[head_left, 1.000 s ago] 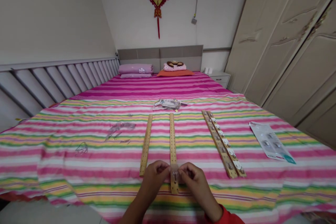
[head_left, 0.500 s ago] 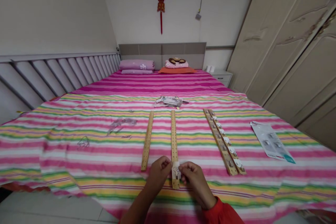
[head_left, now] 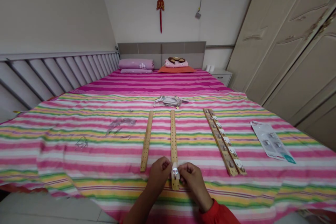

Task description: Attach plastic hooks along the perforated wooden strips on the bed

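Note:
A small adhesive hook [head_left: 175, 172] with a metal prong and a pale backing lies over the near end of the middle perforated wooden strip [head_left: 173, 136]. My left hand [head_left: 159, 173] pinches its left edge with thumb and forefinger. From the other side, my right hand [head_left: 193, 178] pinches its right edge, fingers curled. Whether the hook touches the wood I cannot tell. A second bare wooden strip [head_left: 147, 140] lies to the left. On the right, two strips side by side [head_left: 222, 143] carry rows of metal hooks, several on white round bases.
Everything rests on a striped bedspread [head_left: 105, 168]. Crumpled clear packaging [head_left: 122, 122] and thin wire-like pieces [head_left: 82, 142] lie at left. More packages [head_left: 170, 101] sit beyond the strips. A blister pack of hooks [head_left: 273, 141] is at far right.
The hook between my fingers has tilted slightly, and its shiny face now catches more light. Both hands stay at almost the same place; the view has shifted a little.

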Motion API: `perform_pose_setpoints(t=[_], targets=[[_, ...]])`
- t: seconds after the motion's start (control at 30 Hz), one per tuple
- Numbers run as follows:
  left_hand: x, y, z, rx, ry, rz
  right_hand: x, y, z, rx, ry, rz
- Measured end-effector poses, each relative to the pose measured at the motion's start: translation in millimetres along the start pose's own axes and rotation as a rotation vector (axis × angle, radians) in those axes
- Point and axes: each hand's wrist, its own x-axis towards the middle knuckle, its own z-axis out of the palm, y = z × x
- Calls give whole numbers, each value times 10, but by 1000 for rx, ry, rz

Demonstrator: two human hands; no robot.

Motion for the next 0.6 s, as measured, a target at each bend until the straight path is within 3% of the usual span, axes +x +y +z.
perform_pose_setpoints(t=[0.27, 0.6], targets=[[25, -100, 18, 179, 73, 79, 4, -6, 1, -13, 4, -6], [62, -206, 66, 209, 88, 46, 43, 78, 5, -1, 4, 9]])
